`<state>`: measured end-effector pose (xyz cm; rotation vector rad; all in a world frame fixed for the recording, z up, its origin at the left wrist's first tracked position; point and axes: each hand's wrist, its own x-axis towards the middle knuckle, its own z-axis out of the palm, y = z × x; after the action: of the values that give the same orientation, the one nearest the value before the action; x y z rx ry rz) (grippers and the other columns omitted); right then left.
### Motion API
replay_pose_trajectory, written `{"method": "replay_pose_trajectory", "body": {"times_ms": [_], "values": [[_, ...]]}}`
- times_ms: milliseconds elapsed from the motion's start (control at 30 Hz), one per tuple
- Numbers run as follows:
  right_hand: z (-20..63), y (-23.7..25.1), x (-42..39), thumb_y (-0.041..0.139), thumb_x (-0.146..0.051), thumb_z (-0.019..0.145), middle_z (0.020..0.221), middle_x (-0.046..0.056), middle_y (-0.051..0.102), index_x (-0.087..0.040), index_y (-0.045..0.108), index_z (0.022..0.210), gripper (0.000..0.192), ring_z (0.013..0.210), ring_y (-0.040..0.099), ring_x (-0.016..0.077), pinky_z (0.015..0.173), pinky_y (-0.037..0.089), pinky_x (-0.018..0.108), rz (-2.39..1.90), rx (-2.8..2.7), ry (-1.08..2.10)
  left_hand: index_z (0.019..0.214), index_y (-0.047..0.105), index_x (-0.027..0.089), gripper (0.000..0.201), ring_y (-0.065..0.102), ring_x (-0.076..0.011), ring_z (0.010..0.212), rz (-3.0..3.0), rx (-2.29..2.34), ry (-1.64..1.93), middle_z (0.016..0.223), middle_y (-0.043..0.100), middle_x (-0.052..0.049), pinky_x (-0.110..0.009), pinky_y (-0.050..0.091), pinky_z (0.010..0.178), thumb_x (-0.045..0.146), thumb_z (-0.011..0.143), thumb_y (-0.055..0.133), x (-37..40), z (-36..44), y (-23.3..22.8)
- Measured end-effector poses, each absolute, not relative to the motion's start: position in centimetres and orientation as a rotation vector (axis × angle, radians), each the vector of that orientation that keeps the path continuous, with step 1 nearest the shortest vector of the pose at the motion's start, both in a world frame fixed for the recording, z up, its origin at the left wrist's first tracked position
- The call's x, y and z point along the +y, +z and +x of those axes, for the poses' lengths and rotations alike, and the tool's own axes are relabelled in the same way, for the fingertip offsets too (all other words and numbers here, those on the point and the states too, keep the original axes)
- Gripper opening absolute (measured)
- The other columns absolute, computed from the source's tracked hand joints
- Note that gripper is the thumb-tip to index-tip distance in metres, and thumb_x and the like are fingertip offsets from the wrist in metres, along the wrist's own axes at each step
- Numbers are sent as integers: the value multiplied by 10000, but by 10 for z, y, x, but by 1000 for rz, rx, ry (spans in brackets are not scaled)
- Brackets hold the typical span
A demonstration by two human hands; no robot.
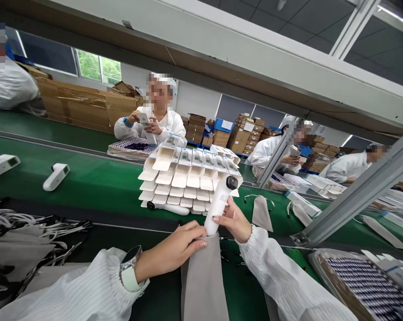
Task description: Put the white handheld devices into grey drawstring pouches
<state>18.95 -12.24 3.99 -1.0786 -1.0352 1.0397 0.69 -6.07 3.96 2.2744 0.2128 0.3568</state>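
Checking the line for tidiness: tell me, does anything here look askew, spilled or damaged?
Nothing looks damaged or spilled. The right hand holds a white device with its lower end in a grey pouch that the left hand grips. Two more white devices lie at differing angles on the green belt.

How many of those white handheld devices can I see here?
4 clearly: one in the right hand, going into a grey pouch; one lying below the box stack; two left on the green belt. Co-workers may hold more.
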Motion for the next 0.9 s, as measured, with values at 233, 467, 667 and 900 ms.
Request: {"method": "replay_pose_trajectory", "body": {"times_ms": [233,467,667,900], "values": [[187,43,-129,706,-206,556,826,-37,513,-371,165,1188,849,681,552,120,656,463,308,-1004,-1037,1095,766,414,181,131,399,-112,753,2233,230,506,873,380,-7,-221,334,711,274,848,372,-62,7,38],[177,30,-134,478,-531,730,729,36,542,-132,540,727,404,602,516,101,504,404,205,-1209,-1188,1346,740,424,180,193,393,-110,711,2189,323,640,848,342,-13,-223,358,665,316,852,345,-61,8,37],[161,16,-154,313,-526,813,491,-40,395,-164,508,890,418,395,373,79,373,272,186,-1557,-1409,870,784,450,188,224,418,-111,683,2264,433,589,855,390,-9,-213,346,629,365,848,328,-65,0,49],[225,15,-185,418,-458,765,425,-57,351,-180,495,788,289,385,351,94,431,276,216,-1758,-1433,2,559,444,155,429,336,-87,469,2147,378,-85,485,352,42,-192,250,470,430,846,281,-84,-28,89]]}}
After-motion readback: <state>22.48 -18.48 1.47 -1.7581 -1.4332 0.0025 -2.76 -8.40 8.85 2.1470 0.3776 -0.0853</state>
